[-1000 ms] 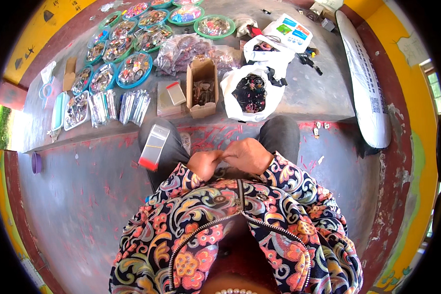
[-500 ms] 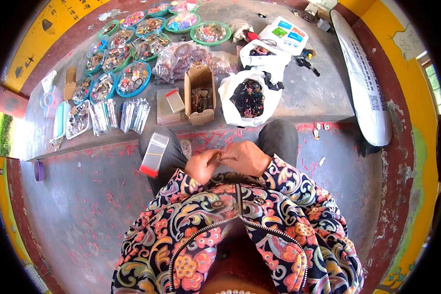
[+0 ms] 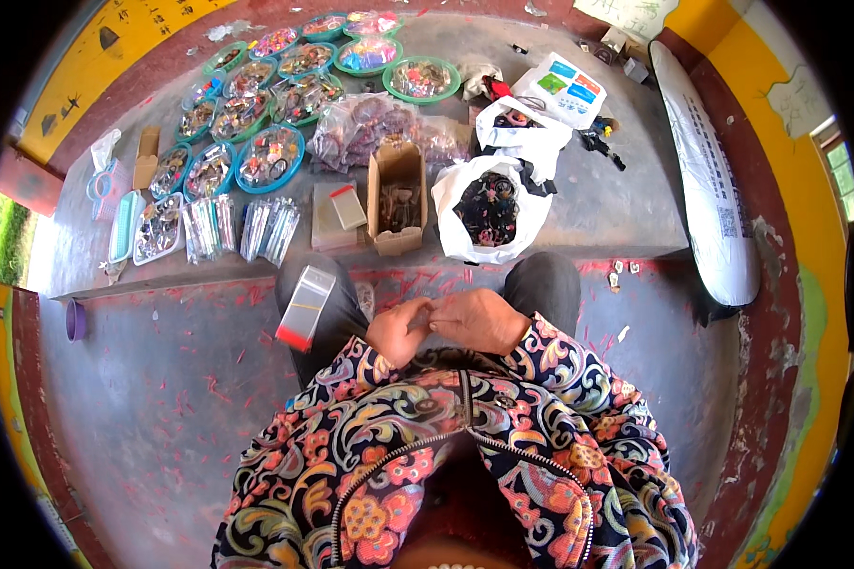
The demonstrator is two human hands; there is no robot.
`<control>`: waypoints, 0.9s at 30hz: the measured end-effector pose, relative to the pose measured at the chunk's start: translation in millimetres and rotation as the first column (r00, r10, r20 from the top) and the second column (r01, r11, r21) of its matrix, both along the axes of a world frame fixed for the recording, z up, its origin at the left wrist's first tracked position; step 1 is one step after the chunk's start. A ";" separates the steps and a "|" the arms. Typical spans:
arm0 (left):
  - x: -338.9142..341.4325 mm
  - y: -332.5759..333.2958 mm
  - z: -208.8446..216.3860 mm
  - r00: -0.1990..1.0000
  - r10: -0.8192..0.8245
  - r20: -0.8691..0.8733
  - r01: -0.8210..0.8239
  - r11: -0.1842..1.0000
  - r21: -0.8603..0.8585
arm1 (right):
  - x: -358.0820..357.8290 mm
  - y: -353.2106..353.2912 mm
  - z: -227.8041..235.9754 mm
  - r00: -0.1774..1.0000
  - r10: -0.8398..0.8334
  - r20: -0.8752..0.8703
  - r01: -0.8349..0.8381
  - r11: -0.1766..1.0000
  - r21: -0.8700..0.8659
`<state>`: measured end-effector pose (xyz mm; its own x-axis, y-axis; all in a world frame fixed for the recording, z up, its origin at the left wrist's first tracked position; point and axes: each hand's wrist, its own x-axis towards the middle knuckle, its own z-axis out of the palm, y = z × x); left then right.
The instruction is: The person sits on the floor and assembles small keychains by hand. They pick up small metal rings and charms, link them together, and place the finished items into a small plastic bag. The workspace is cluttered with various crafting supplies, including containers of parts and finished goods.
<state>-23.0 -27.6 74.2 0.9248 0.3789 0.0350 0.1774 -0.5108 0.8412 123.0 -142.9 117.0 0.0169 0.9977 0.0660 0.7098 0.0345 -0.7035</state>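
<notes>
Left hand (image 3: 399, 332) and right hand (image 3: 482, 321) come together over the near middle of the lap, fingers curled inward and the tips meeting or nearly so. Whether a small thing is pinched between them I cannot tell, since the fingers and the backs of the hands hide that spot.

Nearest to them in plain view is a bundle of clear sleeves (image 3: 307, 308) with a red end, lying on the left leg (image 3: 344, 296), a thin yellowish band across its middle. It sits to the left of the left hand and a little farther out, apart from it, with dark trouser cloth showing between. Its long axis slants from near left to far right, the red end near and the clear end far. The left hand is plainly the closer one; the right hand has the left between itself and the bundle.

Beyond the knees, on the raised platform (image 3: 626, 213), an open cardboard box (image 3: 400, 241) of brownish things stands far and roughly straight ahead of the left hand, and a white bag (image 3: 533, 223) of dark pieces (image 3: 487, 211) lies far of the right hand, just right of the box
</notes>
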 end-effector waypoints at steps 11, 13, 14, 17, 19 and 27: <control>0.6 1.9 -15.7 0.999 0.045 0.004 -0.045 0.999 -0.016 | -2.6 2.5 0.4 0.997 0.006 0.073 -0.009 0.999 0.040; -0.9 1.8 -17.4 0.998 0.065 -0.013 -0.065 0.996 -0.056 | -5.3 4.5 7.9 0.997 -0.018 0.074 0.014 0.999 0.049; -1.0 2.1 -17.3 0.997 0.069 -0.030 -0.071 0.994 -0.089 | -6.4 4.6 9.1 0.995 -0.037 0.095 0.033 0.998 0.049; -1.2 3.9 -20.0 0.995 0.076 -0.060 -0.084 0.985 -0.154 | -9.1 5.3 6.8 0.984 -0.076 0.159 0.065 0.995 0.074; -1.7 5.5 -29.5 0.996 0.076 -0.054 -0.084 0.984 -0.157 | -8.4 5.4 -1.6 0.976 -0.080 0.205 0.055 0.991 0.121; 2.4 9.8 -18.6 0.993 0.047 -0.110 -0.117 0.564 -0.818 | -8.5 8.4 18.3 0.990 -0.137 0.037 0.119 0.943 0.310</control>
